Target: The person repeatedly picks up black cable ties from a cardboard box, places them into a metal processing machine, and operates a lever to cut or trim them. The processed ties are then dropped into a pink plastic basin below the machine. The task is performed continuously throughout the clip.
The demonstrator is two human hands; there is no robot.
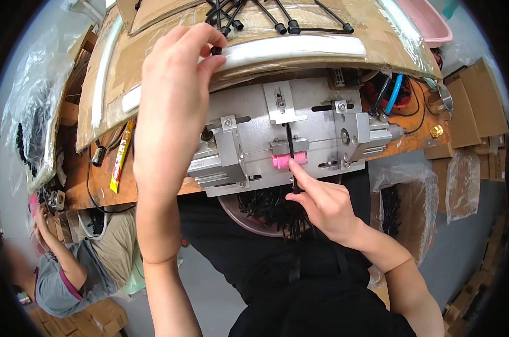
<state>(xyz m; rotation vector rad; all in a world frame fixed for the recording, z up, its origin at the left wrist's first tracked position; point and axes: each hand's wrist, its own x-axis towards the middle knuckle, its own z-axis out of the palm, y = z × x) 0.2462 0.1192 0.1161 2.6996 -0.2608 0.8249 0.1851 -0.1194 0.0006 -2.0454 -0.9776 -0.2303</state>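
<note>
My left hand (175, 81) reaches over the cardboard and pinches the end of a thin black rod (216, 50). Beyond its fingers, several similar black rods (279, 27) with thicker end caps lie loose. Closer to me, a black rod (290, 137) runs lengthwise across the middle of a silver metal clamping fixture (254, 112), over a pink block (281, 163). At the near end of that rod, the thumb and index finger of my right hand (327, 205) close on it. The index fingertip presses close to the pink block.
Below the fixture, a pinkish basin (234, 213) holds many black rods. A yellow packet (121, 157) lies on the wooden bench (105, 196) at left. Blue tubing (395, 92) and cables are at right, beside cardboard boxes (468, 101). A co-worker (69, 269) sits at lower left.
</note>
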